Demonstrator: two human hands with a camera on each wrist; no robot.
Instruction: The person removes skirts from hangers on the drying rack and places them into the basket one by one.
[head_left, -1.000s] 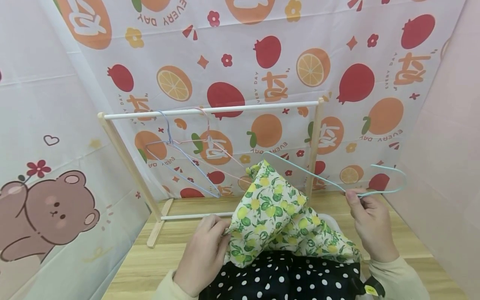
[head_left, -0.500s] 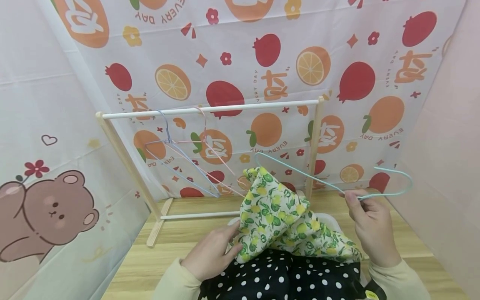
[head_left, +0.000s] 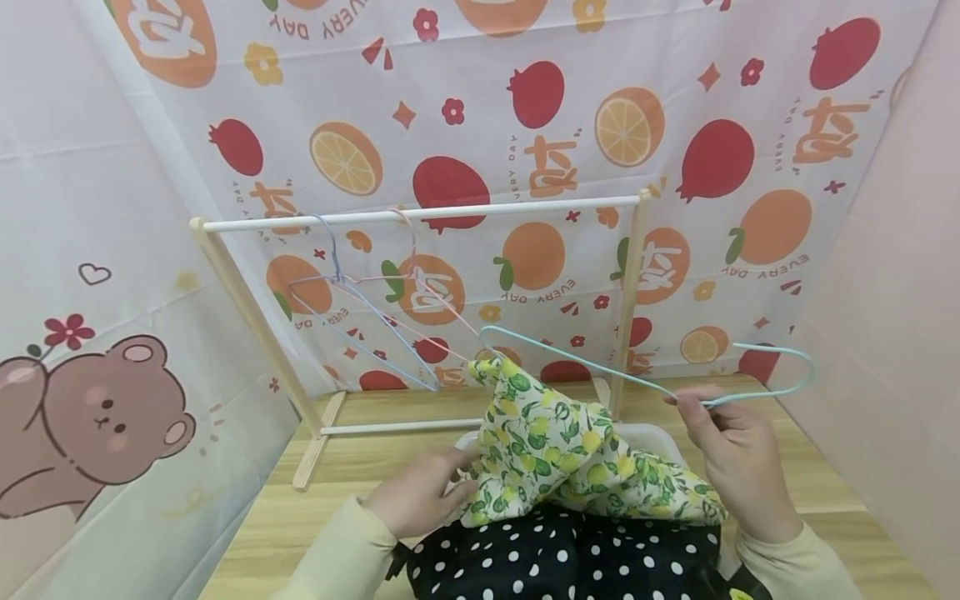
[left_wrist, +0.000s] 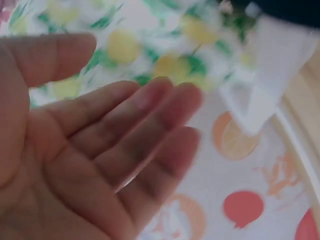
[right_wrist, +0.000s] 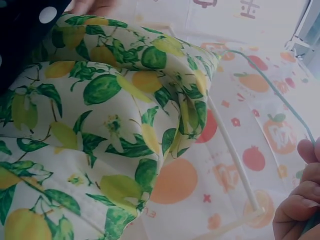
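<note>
My right hand (head_left: 738,462) pinches a light turquoise hanger (head_left: 577,357) near the base of its hook, with the hook pointing right. The hanger's far arm reaches left to the top of a lemon-print cloth garment (head_left: 540,442); where its lower part runs is hidden behind the cloth. Beside the garment's left edge is my left hand (head_left: 423,492). In the left wrist view its fingers (left_wrist: 150,115) are extended and loosely bent, nothing gripped, the lemon cloth just beyond them. Below the lemon garment lies black cloth with white polka dots (head_left: 562,554).
A wooden rack with a white rail (head_left: 525,212) stands behind. A blue hanger (head_left: 375,312) and a pink hanger (head_left: 450,308) hang on its left half. Under the cloths a white bin (head_left: 648,435) shows its rim on the wooden table (head_left: 262,525). Printed curtains surround it.
The left hand has let go of the lemon garment's edge, its fingers loosening. The garment's raised top has sunk, and the turquoise hanger has moved left and slightly down.
</note>
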